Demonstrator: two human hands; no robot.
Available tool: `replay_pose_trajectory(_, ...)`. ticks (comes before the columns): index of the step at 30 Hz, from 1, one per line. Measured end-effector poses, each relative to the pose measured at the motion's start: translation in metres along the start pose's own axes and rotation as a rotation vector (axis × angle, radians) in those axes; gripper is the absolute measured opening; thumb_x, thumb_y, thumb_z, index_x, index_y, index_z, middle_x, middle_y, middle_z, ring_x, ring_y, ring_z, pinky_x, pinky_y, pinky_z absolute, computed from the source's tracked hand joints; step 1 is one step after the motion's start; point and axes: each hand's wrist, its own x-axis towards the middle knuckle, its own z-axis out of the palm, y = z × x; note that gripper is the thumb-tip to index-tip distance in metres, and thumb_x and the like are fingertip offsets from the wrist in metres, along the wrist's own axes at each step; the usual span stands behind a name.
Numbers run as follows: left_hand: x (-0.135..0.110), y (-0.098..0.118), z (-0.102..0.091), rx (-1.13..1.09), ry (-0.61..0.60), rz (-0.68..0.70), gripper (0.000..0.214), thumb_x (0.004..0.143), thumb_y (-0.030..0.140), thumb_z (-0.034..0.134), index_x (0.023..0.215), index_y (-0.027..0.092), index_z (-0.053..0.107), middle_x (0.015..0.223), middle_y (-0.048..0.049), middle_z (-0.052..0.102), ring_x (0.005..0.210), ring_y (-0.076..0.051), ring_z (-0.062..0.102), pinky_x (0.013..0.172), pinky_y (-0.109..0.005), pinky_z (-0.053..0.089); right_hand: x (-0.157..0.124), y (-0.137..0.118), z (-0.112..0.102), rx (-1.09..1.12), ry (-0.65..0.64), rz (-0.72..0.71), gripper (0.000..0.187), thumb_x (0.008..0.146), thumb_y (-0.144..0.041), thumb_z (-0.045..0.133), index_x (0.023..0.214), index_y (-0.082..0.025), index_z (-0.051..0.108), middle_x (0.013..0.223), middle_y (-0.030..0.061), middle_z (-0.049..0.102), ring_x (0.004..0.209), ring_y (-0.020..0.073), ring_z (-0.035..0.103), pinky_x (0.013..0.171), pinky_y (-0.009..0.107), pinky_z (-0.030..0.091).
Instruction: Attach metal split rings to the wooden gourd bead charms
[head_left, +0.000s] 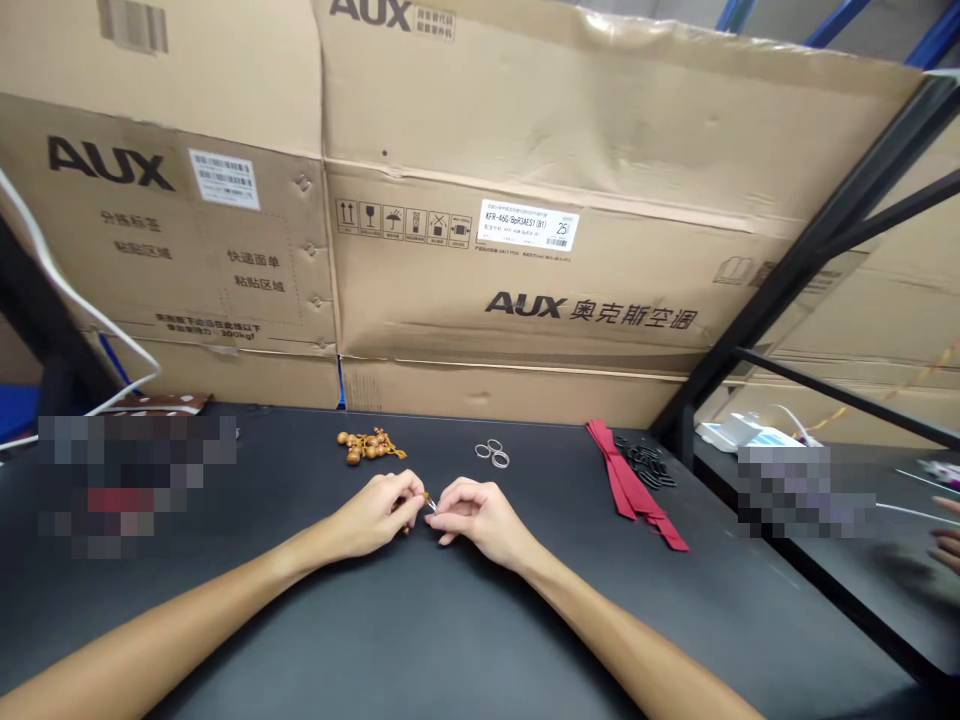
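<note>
A: Left hand [391, 508], quick?
B: Grip closed around a corded charm [427, 496], mostly hidden by the fingers. Bit of amber cord pokes out toward the other hand.
A: Right hand [474, 520]?
B: Thumb and fingers pinching a small metal ring [433, 506], seen nearly edge-on. Ring's between the two hands, right at the cord. Can't tell if it's threaded through.
A: Height?
B: Both hands low over the black table [450, 630], around the middle. Contact with the top, can't tell.
A: Other stuff?
B: Wooden gourd charms [367, 447] bunched just beyond the left hand. Three metal key rings [493, 454] beyond the right hand, grouped close. Red ribbon strips [626, 480] off to the right, overlapping, with black clasps [646, 465] piled just beside them.
A: Background?
B: AUX cardboard panels [525, 120] along the far edge. Far right, past the black frame [799, 275], part of a co-worker's hand [948, 535].
</note>
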Motion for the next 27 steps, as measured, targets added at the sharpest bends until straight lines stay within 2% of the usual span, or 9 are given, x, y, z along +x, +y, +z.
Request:
replay_pose_trajectory(5, 0.000, 0.001, -0.001, 0.023, -0.030, 0.022, 0.019, 0.094, 0.031, 0.040, 0.085, 0.018, 0.050, 0.060, 0.0030, 0.058, 0.052, -0.010, 0.051, 0.054, -0.021, 0.040, 0.000, -0.001, 0.000, -0.043, -0.013, -0.013, 0.036, 0.060, -0.044, 0.081, 0.066, -0.014, 0.064, 0.080, -0.0007, 0.056, 0.050, 0.0100, 0.062, 0.049, 0.022, 0.051)
replay_pose_trajectory(8, 0.000, 0.001, -0.001, 0.034, -0.042, 0.032, 0.018, 0.095, 0.030, 0.039, 0.085, 0.018, 0.049, 0.062, 0.0029, 0.058, 0.053, -0.011, 0.051, 0.054, -0.021, 0.038, 0.001, -0.002, 0.000, -0.107, -0.011, -0.047, 0.036, 0.064, -0.047, 0.078, 0.062, -0.014, 0.063, 0.082, -0.0002, 0.056, 0.043, 0.0044, 0.053, 0.042, 0.020, 0.045)
replay_pose_trajectory(11, -0.001, 0.002, -0.001, 0.080, -0.050, 0.066, 0.018, 0.095, 0.028, 0.039, 0.083, 0.019, 0.049, 0.064, 0.0029, 0.057, 0.055, -0.011, 0.051, 0.057, -0.021, 0.038, 0.001, -0.002, 0.000, -0.165, -0.004, -0.042, 0.036, 0.066, -0.045, 0.076, 0.059, -0.014, 0.060, 0.092, 0.0019, 0.057, 0.042, 0.0012, 0.044, 0.038, 0.019, 0.039)
replay_pose_trajectory(13, -0.002, 0.005, -0.001, 0.130, -0.050, 0.104, 0.018, 0.094, 0.026, 0.040, 0.082, 0.019, 0.050, 0.067, 0.0023, 0.058, 0.060, -0.012, 0.052, 0.061, -0.022, 0.039, 0.000, -0.001, 0.000, -0.191, -0.026, -0.029, 0.034, 0.070, -0.044, 0.074, 0.060, -0.014, 0.059, 0.098, 0.0027, 0.058, 0.044, 0.0015, 0.044, 0.040, 0.019, 0.037)
replay_pose_trajectory(19, -0.004, 0.011, 0.000, 0.190, -0.029, 0.144, 0.016, 0.093, 0.022, 0.042, 0.084, 0.019, 0.055, 0.073, 0.0002, 0.060, 0.070, -0.015, 0.053, 0.067, -0.024, 0.039, -0.002, -0.001, 0.000, -0.286, -0.031, -0.057, 0.030, 0.076, -0.042, 0.070, 0.066, -0.016, 0.057, 0.072, -0.0022, 0.057, 0.057, 0.0078, 0.047, 0.055, 0.021, 0.039)
replay_pose_trajectory(27, -0.004, 0.013, 0.002, 0.028, -0.050, 0.107, 0.018, 0.094, 0.029, 0.044, 0.083, 0.018, 0.054, 0.068, 0.0008, 0.063, 0.062, -0.013, 0.056, 0.063, -0.023, 0.041, -0.002, -0.003, 0.002, -0.451, -0.007, -0.127, 0.031, 0.084, -0.040, 0.059, 0.066, -0.015, 0.062, 0.060, -0.0033, 0.052, 0.054, 0.0083, 0.042, 0.053, 0.021, 0.033)
